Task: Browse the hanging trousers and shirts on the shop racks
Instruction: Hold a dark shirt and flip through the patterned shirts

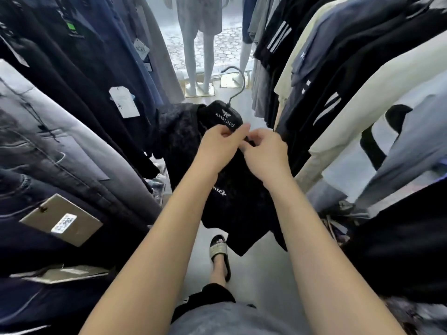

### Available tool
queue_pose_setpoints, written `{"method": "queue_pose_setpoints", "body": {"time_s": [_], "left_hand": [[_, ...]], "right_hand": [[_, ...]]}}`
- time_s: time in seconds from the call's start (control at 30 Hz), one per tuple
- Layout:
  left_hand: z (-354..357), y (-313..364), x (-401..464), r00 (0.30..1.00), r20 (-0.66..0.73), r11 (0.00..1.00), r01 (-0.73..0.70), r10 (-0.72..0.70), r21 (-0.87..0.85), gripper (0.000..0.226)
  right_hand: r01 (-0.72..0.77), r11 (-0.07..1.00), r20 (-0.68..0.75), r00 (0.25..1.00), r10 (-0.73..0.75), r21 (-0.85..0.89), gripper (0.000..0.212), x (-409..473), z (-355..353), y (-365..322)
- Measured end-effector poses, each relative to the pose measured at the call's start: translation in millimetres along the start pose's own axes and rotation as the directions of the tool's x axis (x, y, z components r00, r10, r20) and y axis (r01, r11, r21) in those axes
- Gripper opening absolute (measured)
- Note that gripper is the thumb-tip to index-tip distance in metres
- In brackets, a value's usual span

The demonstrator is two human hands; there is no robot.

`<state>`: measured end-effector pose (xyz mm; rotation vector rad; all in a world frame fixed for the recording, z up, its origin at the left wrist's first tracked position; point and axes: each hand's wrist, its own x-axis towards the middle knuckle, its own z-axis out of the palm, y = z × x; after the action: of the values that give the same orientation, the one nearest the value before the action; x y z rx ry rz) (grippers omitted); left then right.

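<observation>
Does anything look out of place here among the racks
One thing: a black shirt on its black hanger is off the rail, its hook free in the aisle. The left hand and right hand pinch it near the collar.

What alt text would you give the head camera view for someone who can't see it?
Two bare hands, left hand and right hand, hold a black garment on a black hanger in a narrow shop aisle. Dark trousers with paper tags hang on the left, striped shirts on the right, and mannequin legs stand ahead.
</observation>
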<state>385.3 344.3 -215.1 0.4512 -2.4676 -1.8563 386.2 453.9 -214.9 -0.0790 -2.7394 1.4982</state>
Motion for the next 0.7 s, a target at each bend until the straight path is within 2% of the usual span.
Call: {"method": "queue_pose_setpoints", "body": {"time_s": [0.07,0.13,0.2,0.27,0.37,0.47,0.5,0.53,0.6,0.63,0.67,0.7], "left_hand": [[3,-5,1,0.999,-0.042,0.999,0.011,-0.012,-0.034,0.037],[2,-7,1,0.998,-0.065,0.997,0.017,-0.021,-0.072,0.040],[-3,-5,2,0.999,-0.044,0.994,0.012,-0.016,-0.106,0.033],[-8,-3,6,0.999,-0.006,0.993,0.032,-0.033,-0.112,0.019],[-10,-2,7,0.995,0.041,0.983,0.099,-0.094,-0.156,0.006],[-6,0,4,0.990,0.091,0.976,0.121,-0.106,-0.180,0.012],[-5,2,2,0.989,0.102,0.979,0.120,-0.104,-0.165,0.013],[-4,4,1,0.989,0.109,0.985,0.111,-0.097,-0.131,0.014],[-4,9,0,0.991,0.114,0.997,0.070,-0.066,-0.034,0.019],[-4,12,0,0.992,0.113,0.999,0.051,-0.051,0.006,0.021],[-4,14,0,0.992,0.116,0.999,0.034,-0.038,0.038,0.023],[-3,17,0,0.992,0.123,0.998,0.020,-0.028,0.064,0.023]], "right_hand": [[-0.024,0.995,0.052,0.998,0.019,0.095,0.015,-4,3,1],[-0.050,0.973,0.176,0.984,0.011,0.224,0.022,-6,1,3],[-0.111,0.941,0.301,0.954,0.010,0.320,0.024,-5,-6,5],[-0.157,0.919,0.295,0.954,0.046,0.362,0.024,-2,-17,10],[-0.189,0.892,0.082,0.982,0.171,0.412,0.017,10,-43,26],[-0.183,0.912,-0.199,0.942,0.269,0.366,0.013,19,-78,42],[-0.158,0.924,-0.348,0.893,0.284,0.348,0.015,19,-89,46],[-0.118,0.930,-0.515,0.805,0.295,0.348,0.016,18,-99,48],[0.012,0.940,-0.783,0.558,0.276,0.341,0.013,16,-118,51],[0.076,0.943,-0.852,0.455,0.257,0.325,0.010,15,-126,53],[0.115,0.938,-0.875,0.411,0.255,0.328,0.009,18,-133,57],[0.103,0.930,-0.859,0.430,0.278,0.353,0.013,23,-139,63]]}}
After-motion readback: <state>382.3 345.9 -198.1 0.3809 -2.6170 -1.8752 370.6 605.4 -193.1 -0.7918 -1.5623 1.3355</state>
